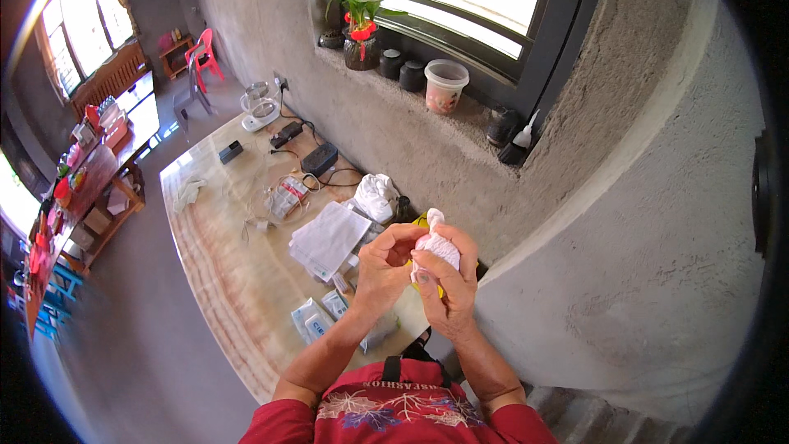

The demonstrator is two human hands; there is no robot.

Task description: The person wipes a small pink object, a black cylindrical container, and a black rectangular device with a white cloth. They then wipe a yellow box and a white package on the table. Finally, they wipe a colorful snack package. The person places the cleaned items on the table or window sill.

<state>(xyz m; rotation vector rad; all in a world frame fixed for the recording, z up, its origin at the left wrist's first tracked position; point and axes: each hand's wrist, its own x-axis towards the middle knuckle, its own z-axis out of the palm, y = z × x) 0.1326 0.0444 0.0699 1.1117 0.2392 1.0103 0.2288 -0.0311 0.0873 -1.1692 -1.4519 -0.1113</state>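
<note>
In front of my chest, above the near right end of the table, both hands are raised together. Between them is a small white crinkled bundle [439, 248], with a knob-like twist sticking up at its top; whether it is cloth or paper I cannot tell. My right hand [454, 288] is closed round it, thumb pressed across its front. From the left side, my left hand [385, 267] pinches its edge, the fingertips partly hidden behind it. Something yellow [421, 220] shows behind and below the hands, mostly covered by them.
The marble-patterned table [222, 238] carries white paper sheets [330, 238], a white cloth [376, 197], wipes packs [312, 321], a black power adapter [319, 159] with cables and a glass kettle [260, 107]. A windowsill holds a plastic tub [445, 86] and a potted plant [359, 12]. A rough wall [625, 279] rises at right.
</note>
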